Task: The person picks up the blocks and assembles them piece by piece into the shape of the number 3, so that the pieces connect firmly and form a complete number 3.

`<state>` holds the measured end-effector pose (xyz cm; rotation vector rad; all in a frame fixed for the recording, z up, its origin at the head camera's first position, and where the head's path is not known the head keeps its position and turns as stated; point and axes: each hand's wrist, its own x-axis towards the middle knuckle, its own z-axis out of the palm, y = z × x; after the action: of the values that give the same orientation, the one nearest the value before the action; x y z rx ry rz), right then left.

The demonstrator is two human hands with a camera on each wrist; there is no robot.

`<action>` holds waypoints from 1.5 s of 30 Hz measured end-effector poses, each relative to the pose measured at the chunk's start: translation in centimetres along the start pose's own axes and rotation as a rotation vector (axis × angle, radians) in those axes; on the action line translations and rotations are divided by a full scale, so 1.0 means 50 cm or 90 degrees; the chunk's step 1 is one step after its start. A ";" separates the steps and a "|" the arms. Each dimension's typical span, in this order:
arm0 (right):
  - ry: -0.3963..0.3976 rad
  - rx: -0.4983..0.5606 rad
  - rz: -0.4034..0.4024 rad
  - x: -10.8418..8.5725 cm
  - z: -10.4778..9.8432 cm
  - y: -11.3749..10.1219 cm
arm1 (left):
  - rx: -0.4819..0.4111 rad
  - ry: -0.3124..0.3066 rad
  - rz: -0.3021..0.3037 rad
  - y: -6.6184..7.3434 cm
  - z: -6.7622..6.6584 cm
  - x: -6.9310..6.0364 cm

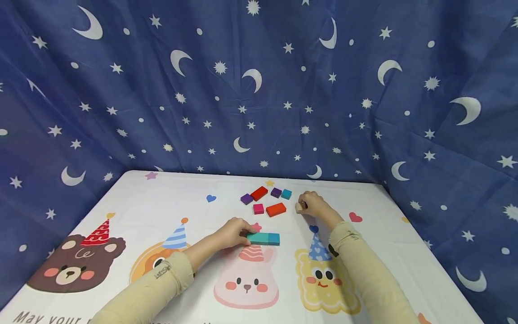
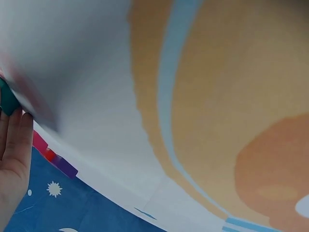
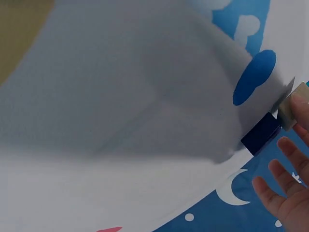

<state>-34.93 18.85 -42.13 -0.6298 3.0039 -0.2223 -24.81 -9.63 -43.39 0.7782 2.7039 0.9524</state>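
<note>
Two hands at work over a white printed tablecloth [image 1: 174, 193], as I see it. Left hand [image 1: 234, 232], just below centre of the head frame: thumb on the near side, fingers on the far side, clamped on the left end of a green block [image 1: 257, 239]. A blue block [image 1: 274, 239] sits end to end with it, on its right.

Right hand [image 1: 314, 204], right of centre: thumb and a fingertip pinch a beige block [image 1: 298, 208]; at the right edge of the right-wrist frame the other fingers stand apart. Just beside the beige piece there, a dark blue block [image 3: 262, 134]; whether they touch, I cannot tell.

Loose group above the green block, around frame centre: left purple block [image 1: 246, 199], red block [image 1: 259, 193], right purple block [image 1: 276, 192], small teal block [image 1: 286, 194], pink block [image 1: 258, 209], orange-red block [image 1: 276, 209]. Starry blue curtain [image 1: 283, 27] fills the upper half.
</note>
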 end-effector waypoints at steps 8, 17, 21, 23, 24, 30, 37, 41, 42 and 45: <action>0.034 0.043 -0.019 -0.014 -0.006 -0.002 | 0.002 -0.008 -0.003 -0.003 0.002 0.009; 0.035 0.063 -0.058 -0.030 -0.011 -0.047 | 0.010 -0.019 0.003 0.000 -0.009 0.012; 0.015 0.056 -0.048 -0.034 -0.021 -0.066 | 0.008 -0.022 0.007 0.003 -0.013 0.016; 0.007 0.055 -0.056 -0.039 -0.024 -0.074 | 0.007 -0.021 -0.001 0.003 -0.012 0.016; 0.000 0.058 -0.056 -0.042 -0.025 -0.077 | 0.008 -0.022 -0.002 0.003 -0.011 0.014; -0.020 0.070 -0.083 -0.060 -0.025 -0.092 | 0.008 -0.024 -0.007 0.001 -0.007 0.006; -0.001 0.060 -0.115 -0.071 -0.026 -0.092 | 0.010 -0.019 0.004 0.002 -0.009 0.008; 0.012 0.054 -0.129 -0.072 -0.022 -0.092 | 0.013 -0.020 0.001 0.001 -0.008 0.007; 0.011 0.055 -0.131 -0.073 -0.021 -0.093 | 0.012 -0.021 -0.003 0.001 -0.008 0.007; 0.012 0.052 -0.135 -0.077 -0.015 -0.093 | 0.007 -0.020 -0.010 0.001 -0.006 0.009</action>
<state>-29.65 16.29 -40.53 -0.9431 2.9252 -0.3606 -25.28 -9.52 -43.11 0.7669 2.6866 0.9137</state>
